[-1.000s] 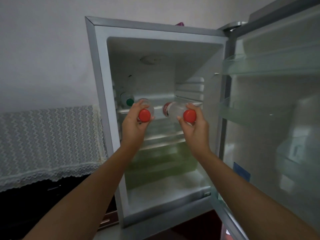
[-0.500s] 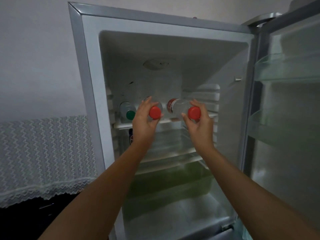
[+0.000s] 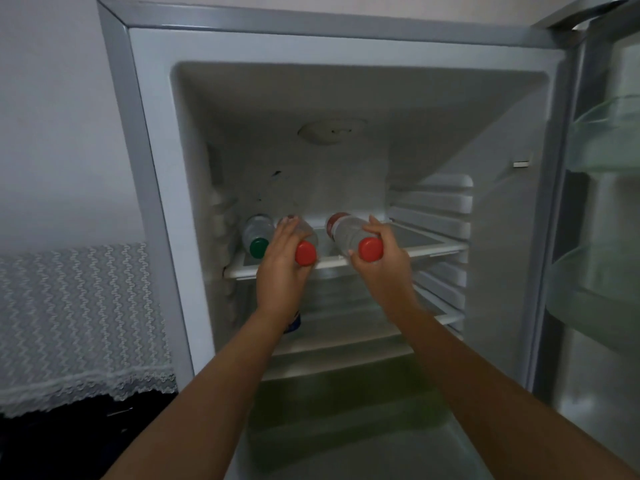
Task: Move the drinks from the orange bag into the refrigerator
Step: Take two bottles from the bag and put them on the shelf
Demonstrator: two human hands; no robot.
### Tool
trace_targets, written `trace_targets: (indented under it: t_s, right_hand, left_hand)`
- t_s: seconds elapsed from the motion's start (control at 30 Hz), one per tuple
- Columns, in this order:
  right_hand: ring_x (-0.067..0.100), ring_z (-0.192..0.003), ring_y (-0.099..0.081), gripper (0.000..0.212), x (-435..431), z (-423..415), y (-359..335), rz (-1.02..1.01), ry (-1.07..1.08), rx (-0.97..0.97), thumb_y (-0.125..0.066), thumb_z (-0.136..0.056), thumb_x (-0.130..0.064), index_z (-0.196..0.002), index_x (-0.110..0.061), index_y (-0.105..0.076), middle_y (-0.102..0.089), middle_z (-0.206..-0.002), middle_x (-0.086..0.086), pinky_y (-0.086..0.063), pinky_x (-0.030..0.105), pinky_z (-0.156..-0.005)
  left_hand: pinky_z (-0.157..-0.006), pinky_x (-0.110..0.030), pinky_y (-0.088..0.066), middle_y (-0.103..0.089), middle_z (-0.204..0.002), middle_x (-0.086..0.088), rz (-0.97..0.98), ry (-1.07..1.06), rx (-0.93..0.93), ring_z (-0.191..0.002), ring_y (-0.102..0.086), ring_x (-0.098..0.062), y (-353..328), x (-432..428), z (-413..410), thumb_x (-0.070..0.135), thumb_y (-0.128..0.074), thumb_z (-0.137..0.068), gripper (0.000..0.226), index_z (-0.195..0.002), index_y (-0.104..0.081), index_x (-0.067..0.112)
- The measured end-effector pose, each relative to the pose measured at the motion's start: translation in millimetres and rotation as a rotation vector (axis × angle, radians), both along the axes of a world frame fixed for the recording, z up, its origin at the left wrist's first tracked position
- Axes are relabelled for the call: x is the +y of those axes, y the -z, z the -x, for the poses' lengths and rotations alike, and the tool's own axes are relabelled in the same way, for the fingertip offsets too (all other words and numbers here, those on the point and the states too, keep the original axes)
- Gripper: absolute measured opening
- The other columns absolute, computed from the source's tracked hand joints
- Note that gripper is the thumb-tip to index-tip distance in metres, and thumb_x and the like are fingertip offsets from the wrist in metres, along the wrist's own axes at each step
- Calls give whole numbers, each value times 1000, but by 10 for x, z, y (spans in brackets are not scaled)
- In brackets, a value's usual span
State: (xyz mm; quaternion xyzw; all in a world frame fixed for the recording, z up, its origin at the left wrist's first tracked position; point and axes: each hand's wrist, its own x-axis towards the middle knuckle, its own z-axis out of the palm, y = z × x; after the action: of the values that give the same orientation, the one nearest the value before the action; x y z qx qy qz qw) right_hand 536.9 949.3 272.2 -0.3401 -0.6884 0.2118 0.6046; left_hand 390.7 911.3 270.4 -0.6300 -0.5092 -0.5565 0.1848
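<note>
Our left hand [image 3: 280, 271] wraps the left bottle [image 3: 306, 252] and our right hand [image 3: 382, 268] wraps the right bottle [image 3: 346, 232], both caps-out on the refrigerator's [image 3: 149, 168] top shelf [image 3: 433, 249]. Let go carelessly and either could roll off the front lip, or the left one could knock the green-capped bottle [image 3: 257, 235] just beside it.

We reach both bare arms forward and slightly up, side by side, forearms drawing a little closer toward the wrists. Our left hand [image 3: 282, 271] grips the left bottle [image 3: 306, 252] near its cap, fingers lying over the top and the back of the hand toward us. Our right hand [image 3: 384, 268] grips the right bottle [image 3: 346, 233] likewise, fingers curled over it. The hands are level and near each other, not touching.
</note>
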Motion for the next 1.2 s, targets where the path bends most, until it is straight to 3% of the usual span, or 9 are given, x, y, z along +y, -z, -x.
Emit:
trace_targets:
  t_s: [0.1, 0.17, 0.27, 0.47, 0.63, 0.8, 1.03, 1.13, 1.2]
  right_hand:
    - [4, -98, -46, 49, 93, 80, 15, -25, 18, 10, -68, -75, -6, -119, -15, -50, -43, -129, 3, -37, -3, -68]
    - [-3, -84, -45, 45, 130, 115, 4, -33, 18, 14, -67, -74, -4, -115, -14, -52, -45, -119, 3, -34, -9, -67]
    - [-3, -80, -46, 46, 192, 130, -9, -32, 23, -6, -68, -74, -6, -116, -14, -52, -44, -110, -4, -32, -10, -65]
    - [14, -82, -57, 42, 354, 156, -12, -12, 19, -94, -64, -76, -14, -115, -20, -50, -58, -100, -1, -41, 13, -62]
    - [18, -87, -60, 52, 432, 203, -28, 14, 27, -196, -61, -80, -22, -127, -22, -41, -61, -106, 5, -54, 32, -75]
    - [17, -88, -54, 58, 499, 202, -118, 59, -42, -302, -61, -82, -23, -134, -23, -35, -60, -112, 7, -42, 28, -73]
    - [24, -104, -57, 61, 550, 239, -198, 94, -84, -395, -56, -84, -32, -138, -26, -28, -55, -124, 8, -47, 37, -88]
    - [30, -123, -47, 62, 580, 267, -200, 88, -27, -454, -51, -86, -35, -141, -25, -26, -35, -145, 11, -42, 45, -101]
    - [33, -124, -43, 62, 593, 289, -199, 89, 17, -493, -50, -87, -35, -142, -25, -24, -28, -147, 15, -41, 45, -102]
  left_hand:
    - [-109, -35, -22, -51, -136, -8, -29, -162, 149, -131, -39, -21, 39, 43, 18, 8, -71, -75, 55, -125, -50, 15]
    - [-109, -38, -20, -55, -133, -7, -17, -219, 190, -128, -45, -24, 51, 79, 27, 5, -72, -73, 55, -123, -51, 18]
    - [-113, -41, -15, -54, -134, -5, 47, -279, 156, -126, -48, -22, 26, 138, 47, 6, -68, -75, 45, -117, -55, 17]
    - [-113, -50, 3, -51, -137, -8, 144, -452, 278, -125, -48, -22, -22, 197, 79, 25, -54, -85, 42, -125, -47, 14]
    - [-112, -57, 8, -40, -143, -18, 315, -600, 379, -121, -50, -28, -48, 251, 82, 28, -40, -92, 42, -131, -37, 14]
    - [-111, -60, 7, -50, -136, -16, 381, -685, 378, -115, -55, -27, -108, 323, 131, 30, -41, -93, 42, -132, -39, 15]
    - [-113, -56, -1, -48, -139, -9, 390, -642, 327, -126, -46, -23, -148, 291, 208, 43, -42, -91, 49, -135, -36, 21]
    - [-113, -53, 1, -48, -139, -9, 373, -594, 304, -127, -43, -22, -132, 254, 223, 40, -37, -91, 51, -137, -33, 17]
    - [-114, -51, 3, -46, -140, -9, 369, -573, 290, -129, -41, -22, -134, 235, 220, 38, -35, -92, 51, -139, -30, 17]
